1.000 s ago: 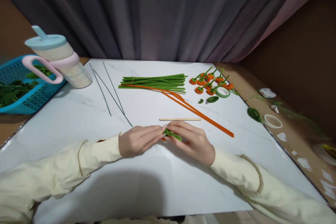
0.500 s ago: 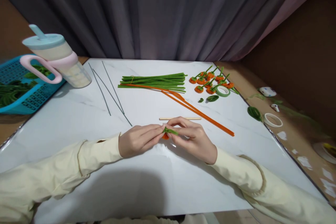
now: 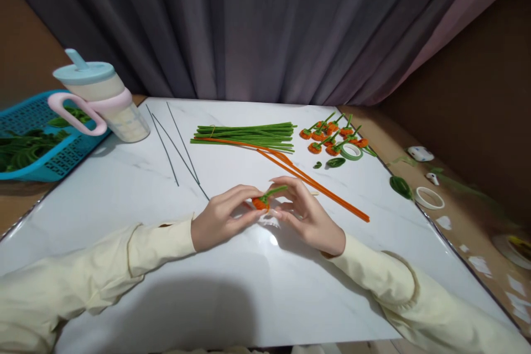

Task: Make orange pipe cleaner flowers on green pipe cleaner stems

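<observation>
Both hands meet over the middle of the white marble board (image 3: 124, 199). My left hand (image 3: 222, 217) pinches the orange coiled head of a small pipe-cleaner flower (image 3: 262, 202). My right hand (image 3: 305, 214) holds its short green stem, which points up and to the right. A thin wooden stick (image 3: 314, 193) lies just behind my right hand, mostly hidden by the fingers. Long orange pipe cleaners (image 3: 315, 187) run diagonally past my right hand. Further back lies a bundle of green pipe cleaners (image 3: 246, 135).
Several finished orange flowers (image 3: 332, 135) and a green tape roll (image 3: 352, 151) sit at the back right. Thin dark wires (image 3: 176, 146) lie at the back left beside a lidded cup with a pink handle (image 3: 102, 102) and a blue basket (image 3: 29, 138). A white ring (image 3: 429, 197) lies off the board at right.
The hands lifted and turned the small flower: its orange head now shows at the left fingertips, the green stem points up-right. The view shifted slightly, and the stick is now mostly covered.
</observation>
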`<action>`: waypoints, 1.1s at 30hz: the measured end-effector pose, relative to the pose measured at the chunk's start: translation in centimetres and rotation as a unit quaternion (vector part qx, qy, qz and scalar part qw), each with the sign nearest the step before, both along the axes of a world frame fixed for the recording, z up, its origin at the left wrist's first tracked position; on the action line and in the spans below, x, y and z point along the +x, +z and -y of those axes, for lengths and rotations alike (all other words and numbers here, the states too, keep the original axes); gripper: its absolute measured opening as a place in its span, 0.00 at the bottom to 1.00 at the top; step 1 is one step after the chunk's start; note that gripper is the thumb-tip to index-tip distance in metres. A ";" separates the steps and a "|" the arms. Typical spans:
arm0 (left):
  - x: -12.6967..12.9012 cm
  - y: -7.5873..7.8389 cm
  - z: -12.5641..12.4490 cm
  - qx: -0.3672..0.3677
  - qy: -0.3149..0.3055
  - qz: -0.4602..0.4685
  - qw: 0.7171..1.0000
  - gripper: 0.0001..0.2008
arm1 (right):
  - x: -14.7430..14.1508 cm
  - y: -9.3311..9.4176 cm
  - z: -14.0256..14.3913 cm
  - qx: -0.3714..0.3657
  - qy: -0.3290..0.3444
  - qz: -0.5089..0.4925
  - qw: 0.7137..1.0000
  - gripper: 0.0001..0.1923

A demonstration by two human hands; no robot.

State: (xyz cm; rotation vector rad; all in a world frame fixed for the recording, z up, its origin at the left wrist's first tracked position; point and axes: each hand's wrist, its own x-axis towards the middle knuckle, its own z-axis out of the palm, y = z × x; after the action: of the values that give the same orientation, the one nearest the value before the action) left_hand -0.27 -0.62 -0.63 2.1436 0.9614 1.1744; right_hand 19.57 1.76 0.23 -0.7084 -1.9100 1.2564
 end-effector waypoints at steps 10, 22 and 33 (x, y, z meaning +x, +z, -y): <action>0.5 0.7 -0.2 -0.283 0.005 0.106 0.953 0.11 | 0.3 -0.1 -0.6 0.380 -0.047 0.146 0.912 0.10; 0.5 0.6 -0.9 -0.464 -0.082 0.303 0.828 0.14 | 0.3 -0.6 -0.4 0.278 -0.030 0.078 0.957 0.15; 0.7 0.7 -0.9 -0.464 -0.056 0.293 0.834 0.12 | 0.2 -0.8 -0.5 0.336 -0.032 0.111 0.935 0.29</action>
State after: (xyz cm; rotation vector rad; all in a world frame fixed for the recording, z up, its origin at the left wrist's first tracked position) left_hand 0.39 0.23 0.04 0.9630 0.8370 0.9186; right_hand 19.73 2.26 -0.56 -0.5466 -2.2872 0.4221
